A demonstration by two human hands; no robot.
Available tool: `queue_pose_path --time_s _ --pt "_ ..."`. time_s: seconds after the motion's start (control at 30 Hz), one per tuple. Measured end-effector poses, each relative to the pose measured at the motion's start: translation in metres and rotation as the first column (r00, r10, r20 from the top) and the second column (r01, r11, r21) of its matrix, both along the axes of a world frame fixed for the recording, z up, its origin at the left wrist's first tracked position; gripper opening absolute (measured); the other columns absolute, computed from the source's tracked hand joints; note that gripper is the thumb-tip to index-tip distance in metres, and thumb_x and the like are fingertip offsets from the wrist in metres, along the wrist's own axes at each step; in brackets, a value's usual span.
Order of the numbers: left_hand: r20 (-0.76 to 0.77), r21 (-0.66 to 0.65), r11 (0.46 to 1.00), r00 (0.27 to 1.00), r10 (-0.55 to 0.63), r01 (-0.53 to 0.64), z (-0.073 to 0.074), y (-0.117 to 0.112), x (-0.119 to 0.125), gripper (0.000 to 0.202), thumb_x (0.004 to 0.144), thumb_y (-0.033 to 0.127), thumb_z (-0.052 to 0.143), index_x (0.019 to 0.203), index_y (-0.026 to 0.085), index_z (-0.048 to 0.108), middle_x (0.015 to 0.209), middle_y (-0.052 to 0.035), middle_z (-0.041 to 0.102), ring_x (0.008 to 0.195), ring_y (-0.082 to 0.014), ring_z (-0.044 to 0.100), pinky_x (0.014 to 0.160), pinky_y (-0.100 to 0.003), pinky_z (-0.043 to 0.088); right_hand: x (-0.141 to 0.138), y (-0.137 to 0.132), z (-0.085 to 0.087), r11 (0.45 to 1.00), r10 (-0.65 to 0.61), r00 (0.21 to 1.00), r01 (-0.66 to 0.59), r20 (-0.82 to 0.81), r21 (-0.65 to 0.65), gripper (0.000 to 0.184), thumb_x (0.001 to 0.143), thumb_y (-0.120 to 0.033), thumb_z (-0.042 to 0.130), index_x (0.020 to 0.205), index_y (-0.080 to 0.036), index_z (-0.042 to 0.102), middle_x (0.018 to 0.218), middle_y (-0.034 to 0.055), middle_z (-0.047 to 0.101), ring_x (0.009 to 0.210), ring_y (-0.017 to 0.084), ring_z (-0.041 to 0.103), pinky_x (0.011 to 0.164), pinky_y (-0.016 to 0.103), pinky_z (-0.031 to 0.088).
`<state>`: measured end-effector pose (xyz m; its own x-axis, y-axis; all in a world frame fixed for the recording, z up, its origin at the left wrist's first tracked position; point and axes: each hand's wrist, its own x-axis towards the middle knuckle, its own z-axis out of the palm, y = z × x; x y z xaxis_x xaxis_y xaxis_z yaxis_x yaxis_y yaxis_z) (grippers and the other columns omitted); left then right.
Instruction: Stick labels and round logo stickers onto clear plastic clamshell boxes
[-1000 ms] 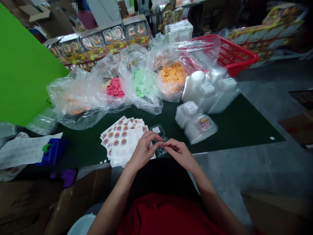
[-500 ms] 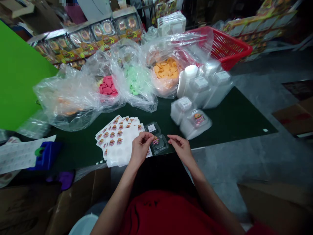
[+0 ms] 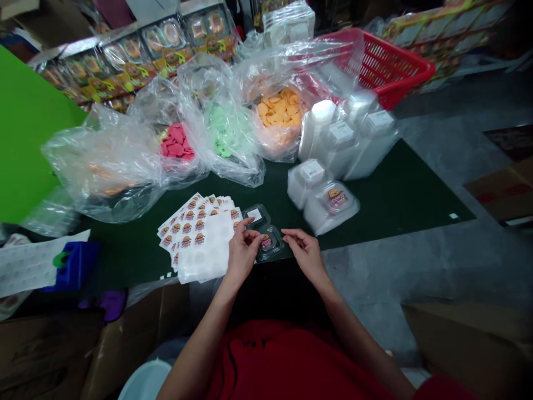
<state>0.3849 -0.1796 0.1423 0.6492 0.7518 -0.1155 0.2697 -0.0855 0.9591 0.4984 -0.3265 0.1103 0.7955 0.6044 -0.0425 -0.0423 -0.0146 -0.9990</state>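
A clear plastic clamshell box (image 3: pixel 273 254) lies opened out near the table's front edge, its other half (image 3: pixel 263 210) behind it bearing a white label. A round burger sticker (image 3: pixel 267 242) is over the near half. My left hand (image 3: pixel 244 250) pinches at the sticker's left edge; whether the sticker is fully stuck down I cannot tell. Just right of the box is my right hand (image 3: pixel 306 253), fingers bent, thumb and index tips slightly apart, nothing visible between them. Left of the box lie fanned burger sticker sheets (image 3: pixel 206 244), some spots peeled off.
Stacked clear boxes (image 3: pixel 331 208) stand to the right, with taller stacks (image 3: pixel 350 144) behind. Plastic bags of pink (image 3: pixel 177 141), green (image 3: pixel 222 130) and orange pieces (image 3: pixel 280 111) line the back. A red basket (image 3: pixel 391 69) and a blue dispenser (image 3: pixel 77 266) flank the table.
The left hand has shifted slightly, with the sticker now lying flatter over the box. The right hand stays by the box's right edge. The whole view has moved a little.
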Motion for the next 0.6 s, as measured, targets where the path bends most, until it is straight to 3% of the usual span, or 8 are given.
queue_pose_path --time_s 0.1,0.2,0.37,0.47,0.6 --pt "-0.017 0.026 1.000 1.000 -0.005 0.005 0.001 0.000 0.001 0.054 0.083 0.027 0.077 0.133 0.018 0.058 0.077 0.0020 0.072 0.067 -0.0140 0.065 0.068 -0.025 0.050 -0.005 -0.001 0.007 0.997 0.074 0.986 -0.073 0.148 -0.012 0.025 0.098 -0.031 0.061 0.113 -0.027 0.082 0.104 0.0066 0.072 0.098 0.022 0.068 0.090 0.037 0.053" --pt "-0.041 0.087 0.996 0.999 -0.008 0.012 0.001 -0.002 0.000 0.051 0.085 0.026 0.076 0.132 0.017 0.059 0.078 0.0019 0.072 0.068 -0.0139 0.065 0.069 -0.025 0.050 -0.011 -0.001 0.009 0.982 0.179 0.929 -0.150 0.325 -0.112 0.028 0.099 -0.025 0.061 0.116 -0.029 0.082 0.107 0.0075 0.066 0.105 0.025 0.063 0.096 0.041 0.052" --pt "-0.061 0.183 0.983 0.998 -0.010 0.021 -0.005 -0.010 -0.004 0.036 0.091 0.025 0.072 0.124 0.019 0.063 0.082 0.0016 0.068 0.070 -0.0131 0.064 0.068 -0.024 0.051 -0.020 -0.001 0.002 0.958 0.255 0.840 -0.153 0.479 -0.242 0.034 0.101 -0.017 0.056 0.120 -0.029 0.081 0.110 0.0097 0.062 0.105 0.027 0.058 0.095 0.045 0.053" --pt "-0.041 0.300 0.954 0.998 0.037 -0.023 -0.010 -0.014 -0.006 0.028 0.093 0.025 0.070 0.120 0.020 0.065 0.099 -0.0027 0.066 0.070 -0.0114 0.061 0.068 -0.025 0.052 -0.023 -0.003 0.001 0.949 0.278 0.810 -0.147 0.516 -0.279 0.035 0.102 -0.017 0.055 0.123 -0.029 0.079 0.112 0.0097 0.061 0.108 0.028 0.057 0.098 0.046 0.052" --pt "0.008 0.351 0.928 0.992 0.126 -0.120 -0.014 -0.012 -0.011 0.044 0.091 0.028 0.076 0.131 0.022 0.059 0.125 -0.0083 0.057 0.066 -0.0079 0.057 0.065 -0.026 0.054 -0.031 0.003 0.002 0.947 0.244 0.815 -0.083 0.526 -0.311 0.028 0.102 -0.026 0.059 0.125 -0.025 0.075 0.117 0.0115 0.061 0.112 0.030 0.057 0.100 0.047 0.052"
